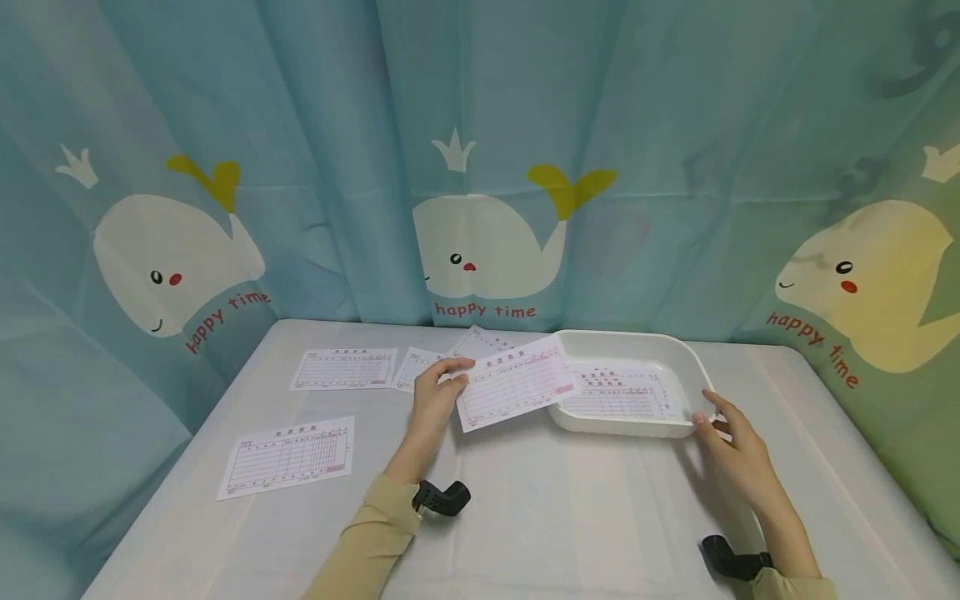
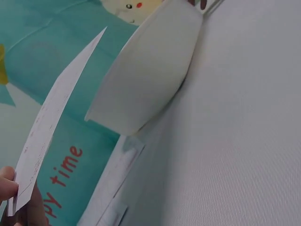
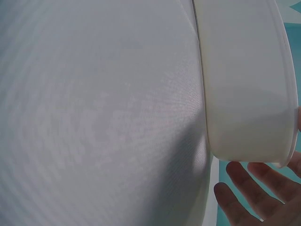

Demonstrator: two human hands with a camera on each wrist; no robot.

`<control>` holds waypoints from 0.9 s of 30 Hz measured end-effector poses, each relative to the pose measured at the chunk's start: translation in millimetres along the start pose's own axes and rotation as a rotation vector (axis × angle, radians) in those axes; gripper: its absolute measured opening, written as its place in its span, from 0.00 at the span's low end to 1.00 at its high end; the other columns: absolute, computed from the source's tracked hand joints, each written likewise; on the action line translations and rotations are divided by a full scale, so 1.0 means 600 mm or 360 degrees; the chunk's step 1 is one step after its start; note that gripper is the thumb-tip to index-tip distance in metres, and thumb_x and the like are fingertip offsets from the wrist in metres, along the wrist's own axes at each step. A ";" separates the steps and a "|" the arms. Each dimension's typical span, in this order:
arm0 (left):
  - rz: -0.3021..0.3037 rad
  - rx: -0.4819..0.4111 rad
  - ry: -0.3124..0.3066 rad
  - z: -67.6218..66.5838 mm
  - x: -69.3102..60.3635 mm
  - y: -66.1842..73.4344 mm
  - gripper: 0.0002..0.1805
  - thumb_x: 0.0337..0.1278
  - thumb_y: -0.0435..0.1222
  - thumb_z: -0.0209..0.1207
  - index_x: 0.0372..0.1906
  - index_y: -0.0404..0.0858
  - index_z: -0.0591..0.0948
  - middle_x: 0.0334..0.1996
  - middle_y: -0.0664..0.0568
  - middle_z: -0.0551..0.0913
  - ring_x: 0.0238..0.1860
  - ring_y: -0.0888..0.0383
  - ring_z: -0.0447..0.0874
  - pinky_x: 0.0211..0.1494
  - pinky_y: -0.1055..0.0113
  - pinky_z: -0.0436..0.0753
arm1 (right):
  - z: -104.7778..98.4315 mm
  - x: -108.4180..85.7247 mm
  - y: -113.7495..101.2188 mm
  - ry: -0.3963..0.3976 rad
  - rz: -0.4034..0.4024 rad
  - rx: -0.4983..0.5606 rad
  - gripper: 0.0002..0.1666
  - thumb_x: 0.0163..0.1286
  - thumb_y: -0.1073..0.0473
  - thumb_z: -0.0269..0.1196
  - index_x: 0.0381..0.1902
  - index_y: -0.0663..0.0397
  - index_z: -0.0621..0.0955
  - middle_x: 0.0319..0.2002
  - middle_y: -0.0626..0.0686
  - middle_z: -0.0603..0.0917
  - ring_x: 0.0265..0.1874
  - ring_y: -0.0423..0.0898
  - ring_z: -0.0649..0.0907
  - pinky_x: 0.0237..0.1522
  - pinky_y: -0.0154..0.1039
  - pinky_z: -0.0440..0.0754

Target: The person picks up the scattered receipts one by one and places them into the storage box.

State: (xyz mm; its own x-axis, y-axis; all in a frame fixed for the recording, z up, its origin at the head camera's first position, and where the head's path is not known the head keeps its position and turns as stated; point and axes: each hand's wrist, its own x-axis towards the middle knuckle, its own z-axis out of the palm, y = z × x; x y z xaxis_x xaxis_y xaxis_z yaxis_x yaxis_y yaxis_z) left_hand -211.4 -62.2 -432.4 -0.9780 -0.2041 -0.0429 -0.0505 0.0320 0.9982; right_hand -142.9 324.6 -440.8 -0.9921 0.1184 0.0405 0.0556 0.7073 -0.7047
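Observation:
My left hand pinches the left edge of a white receipt form with a ruled grid and pink print. The form is tilted above the table, its right end overlapping the left side of a white plastic tray. Inside the tray lie several similar forms. My right hand holds the tray's near right corner, thumb and forefinger at the rim. From the left wrist view, the held form appears nearly edge-on. In the right wrist view, fingers spread beneath the tray's end.
One receipt form lies at the table's left. Another form sits behind it, beside partly covered forms near the back edge. A blue curtain with whale prints hangs behind the white-covered table.

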 end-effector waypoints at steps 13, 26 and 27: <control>-0.0011 0.0046 -0.0052 0.057 0.003 0.008 0.14 0.54 0.26 0.56 0.42 0.40 0.86 0.55 0.49 0.78 0.57 0.52 0.71 0.58 0.60 0.69 | 0.000 0.002 0.001 -0.0001 0.0007 -0.0033 0.37 0.76 0.47 0.48 0.74 0.60 0.55 0.68 0.76 0.58 0.59 0.73 0.68 0.52 0.70 0.71; 0.0045 0.0067 -0.0173 0.110 0.010 0.026 0.14 0.55 0.25 0.54 0.42 0.39 0.86 0.54 0.48 0.80 0.64 0.52 0.70 0.67 0.54 0.69 | 0.000 0.000 -0.001 -0.0006 0.0024 -0.0016 0.38 0.76 0.46 0.48 0.74 0.59 0.54 0.69 0.75 0.57 0.60 0.72 0.67 0.54 0.70 0.70; 0.0047 0.0075 -0.0173 0.114 0.010 0.027 0.14 0.55 0.25 0.55 0.42 0.39 0.86 0.54 0.48 0.81 0.63 0.52 0.70 0.66 0.55 0.70 | 0.000 0.001 -0.001 -0.0005 0.0025 -0.0015 0.38 0.76 0.46 0.48 0.74 0.59 0.54 0.69 0.75 0.57 0.60 0.72 0.67 0.54 0.70 0.70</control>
State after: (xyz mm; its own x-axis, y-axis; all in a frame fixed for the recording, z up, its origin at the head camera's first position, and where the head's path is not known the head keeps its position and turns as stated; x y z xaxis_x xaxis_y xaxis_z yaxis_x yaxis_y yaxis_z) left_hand -232.1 3.9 -419.4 -0.9953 -0.0951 -0.0206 -0.0285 0.0828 0.9962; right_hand -143.3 324.1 -440.1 -0.9915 0.1274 0.0270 0.0724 0.7118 -0.6987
